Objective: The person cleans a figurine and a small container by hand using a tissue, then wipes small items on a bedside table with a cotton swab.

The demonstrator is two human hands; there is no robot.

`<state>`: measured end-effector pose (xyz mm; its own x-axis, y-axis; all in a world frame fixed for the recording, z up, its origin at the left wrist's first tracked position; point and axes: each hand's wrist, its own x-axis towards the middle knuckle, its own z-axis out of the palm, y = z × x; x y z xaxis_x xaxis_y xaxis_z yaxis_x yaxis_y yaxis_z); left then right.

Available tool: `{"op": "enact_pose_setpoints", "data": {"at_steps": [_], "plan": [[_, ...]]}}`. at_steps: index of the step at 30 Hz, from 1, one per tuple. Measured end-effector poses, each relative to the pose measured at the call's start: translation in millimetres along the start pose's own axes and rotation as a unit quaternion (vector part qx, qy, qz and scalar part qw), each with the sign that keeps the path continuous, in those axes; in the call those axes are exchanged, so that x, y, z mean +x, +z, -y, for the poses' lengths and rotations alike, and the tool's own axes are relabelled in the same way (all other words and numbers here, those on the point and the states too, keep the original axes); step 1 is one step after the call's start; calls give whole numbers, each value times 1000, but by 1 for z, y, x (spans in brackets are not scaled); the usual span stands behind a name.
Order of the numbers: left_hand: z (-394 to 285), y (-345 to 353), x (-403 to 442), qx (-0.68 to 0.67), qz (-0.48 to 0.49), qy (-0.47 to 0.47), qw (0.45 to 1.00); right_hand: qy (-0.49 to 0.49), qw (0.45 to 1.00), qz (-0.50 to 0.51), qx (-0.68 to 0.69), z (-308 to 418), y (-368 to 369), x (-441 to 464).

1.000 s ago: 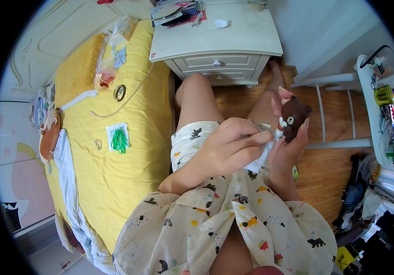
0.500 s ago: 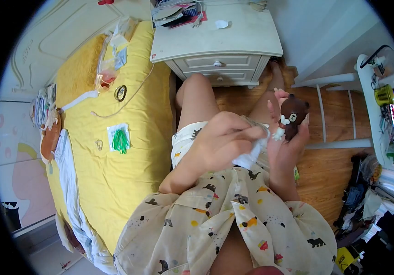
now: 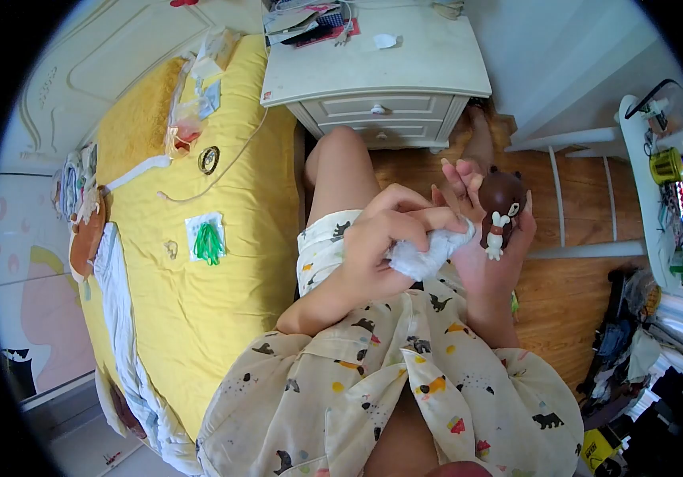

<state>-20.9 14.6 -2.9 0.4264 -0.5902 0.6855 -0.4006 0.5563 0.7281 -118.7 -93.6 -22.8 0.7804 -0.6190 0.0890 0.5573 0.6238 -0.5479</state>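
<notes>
Beside bed | right hand: bear | left hand: white wad | nightstand ahead

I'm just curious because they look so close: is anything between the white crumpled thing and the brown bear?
Yes, part of the right hand's palm shows between the white crumpled thing in the left hand and the brown bear. Nothing else visible does.

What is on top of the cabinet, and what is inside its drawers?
On the cabinet lie a pile, a plug and a white scrap; something beige at the far edge is unclear. The drawers are closed, so their inside cannot be seen.
</notes>
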Motion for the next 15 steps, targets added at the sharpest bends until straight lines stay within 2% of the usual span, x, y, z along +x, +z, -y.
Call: {"op": "enact_pose_setpoints", "data": {"at_steps": [3,6,9,12,15], "plan": [[-5,-9,7,16,102,34,994,7,1000,-8,-8,0,2,0],[-5,-2,10,24,124,50,991,14,1000,-17,9,-2,5,-2],[-2,-15,11,42,172,11,984,-1,999,-2,55,-3,-5,1],[-8,-17,9,54,128,-43,989,-5,1000,16,-1,-1,-7,0],[-7,-11,9,25,64,-23,997,-14,999,37,-10,1,-4,4]]}}
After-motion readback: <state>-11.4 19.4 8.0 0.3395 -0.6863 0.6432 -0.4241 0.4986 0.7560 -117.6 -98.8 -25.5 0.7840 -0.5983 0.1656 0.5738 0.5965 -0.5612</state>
